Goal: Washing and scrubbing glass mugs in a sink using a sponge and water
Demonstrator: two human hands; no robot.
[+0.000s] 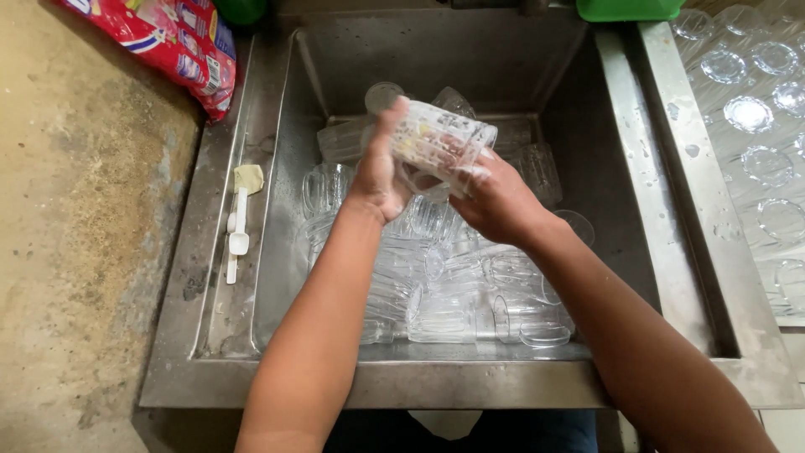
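Over a steel sink [637,210] I hold a clear, soapy drinking glass [449,138] lying on its side. My left hand [379,172] wraps its near end, and my right hand [495,201] grips it from below and the right, fingers tucked against the glass. Something pale yellow shows through the glass wall; I cannot tell what it is. Beneath my hands the basin is piled with several clear glasses [457,289], most lying on their sides.
Several washed glasses [750,113] stand upside down on the draining tray at the right. A white plastic scoop [238,235] lies on the sink's left ledge. A red printed bag [180,42] rests on the concrete counter at the far left. A green container [629,8] sits behind the sink.
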